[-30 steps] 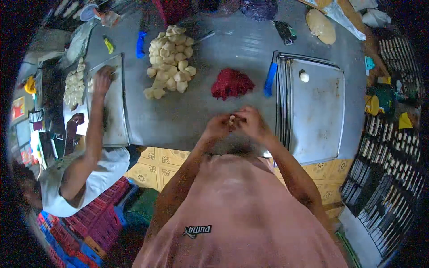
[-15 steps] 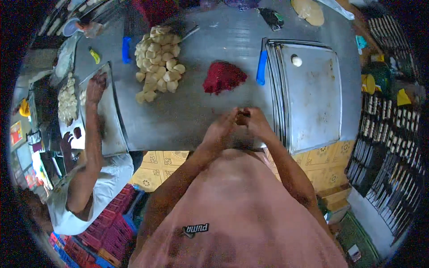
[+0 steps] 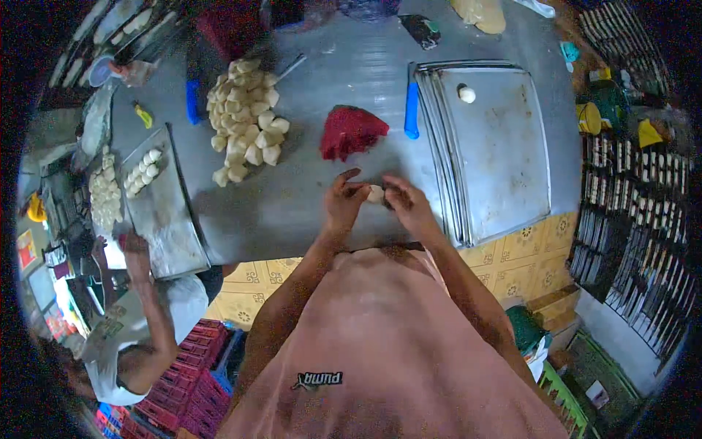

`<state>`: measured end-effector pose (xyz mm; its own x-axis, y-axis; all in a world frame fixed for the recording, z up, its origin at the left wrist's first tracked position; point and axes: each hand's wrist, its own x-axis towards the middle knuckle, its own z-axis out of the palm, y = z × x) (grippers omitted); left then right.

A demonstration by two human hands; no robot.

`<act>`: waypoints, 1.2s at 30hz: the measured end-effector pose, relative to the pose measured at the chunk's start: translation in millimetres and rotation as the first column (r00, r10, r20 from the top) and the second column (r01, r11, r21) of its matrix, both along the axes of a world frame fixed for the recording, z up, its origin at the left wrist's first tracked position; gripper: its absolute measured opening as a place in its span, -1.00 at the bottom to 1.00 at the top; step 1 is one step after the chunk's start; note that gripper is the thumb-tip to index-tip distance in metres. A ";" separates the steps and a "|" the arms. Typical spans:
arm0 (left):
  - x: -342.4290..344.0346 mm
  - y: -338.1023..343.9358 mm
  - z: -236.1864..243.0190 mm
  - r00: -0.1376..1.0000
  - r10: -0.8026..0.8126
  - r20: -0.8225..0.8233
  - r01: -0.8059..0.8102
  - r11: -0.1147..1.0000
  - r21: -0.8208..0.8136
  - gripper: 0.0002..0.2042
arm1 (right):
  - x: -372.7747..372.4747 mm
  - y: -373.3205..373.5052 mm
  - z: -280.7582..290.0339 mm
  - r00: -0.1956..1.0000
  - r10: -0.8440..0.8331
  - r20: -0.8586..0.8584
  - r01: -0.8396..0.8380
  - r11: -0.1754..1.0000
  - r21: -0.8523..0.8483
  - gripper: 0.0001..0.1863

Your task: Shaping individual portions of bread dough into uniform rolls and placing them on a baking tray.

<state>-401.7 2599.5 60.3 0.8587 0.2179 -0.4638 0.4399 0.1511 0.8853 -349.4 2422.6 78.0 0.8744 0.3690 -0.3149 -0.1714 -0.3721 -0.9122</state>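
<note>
Over the near edge of the metal table, my left hand [image 3: 344, 205] and my right hand [image 3: 411, 208] meet around a small pale piece of dough [image 3: 376, 194]. My left thumb and fingertips pinch one side of it. The right fingers close on its other side and partly hide it. Beyond my hands lies a dark red, crumbly mound of filling [image 3: 351, 132]. A heap of cut dough pieces [image 3: 245, 113] sits to its left. On the stacked metal trays [image 3: 504, 168] at right rests one white dough ball [image 3: 466, 94].
Blue-handled tools [image 3: 412, 110] lie beside the trays and left of the dough heap. A co-worker [image 3: 150, 314] stands at left by another tray [image 3: 172, 227] with a row of dough balls [image 3: 142, 173]. Racks [image 3: 636, 212] stand at right, crates [image 3: 179, 388] at lower left.
My hands have drawn slightly apart, and pale dough now shows between them. The co-worker's arm has pulled back from the tray, uncovering dough balls. The whole view has shifted slightly.
</note>
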 end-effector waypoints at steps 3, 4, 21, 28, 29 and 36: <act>11.9 -19.0 4.2 0.994 0.036 -0.102 -0.074 0.914 -0.399 -0.51 | 3.8 -11.4 15.2 0.978 -0.019 -0.209 0.073 0.964 0.254 -0.59; 17.9 -27.9 4.8 0.997 0.021 -0.068 -0.047 0.910 -0.411 -0.51 | 13.5 -15.2 19.1 0.983 -0.033 -0.179 0.060 0.987 0.147 -0.61; 6.2 49.1 12.6 0.998 0.028 0.052 -0.041 0.966 0.254 -0.63 | 188.7 -99.0 40.6 0.831 0.061 0.553 0.250 0.847 -0.470 -0.66; 70.7 155.0 29.3 0.951 -0.226 0.211 -0.199 0.074 0.977 -0.81 | 63.5 -60.1 21.2 0.912 0.047 0.408 0.113 0.926 -0.360 -0.70; 79.8 158.6 36.8 0.918 -0.307 0.251 -0.267 -0.011 0.964 -0.81 | 52.4 -50.7 15.1 0.908 0.070 0.414 0.104 0.918 -0.384 -0.73; 56.3 135.7 68.2 0.778 -0.619 0.107 0.282 0.497 0.821 -0.68 | 55.1 -10.7 9.2 0.882 0.214 0.420 -0.053 0.930 -0.363 -0.68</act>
<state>-345.4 2735.2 128.4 0.9900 -0.1405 0.0104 -0.1114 -0.7358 0.6679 -294.3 2411.9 87.2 0.8989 0.4372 -0.0286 0.2960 -0.6541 -0.6961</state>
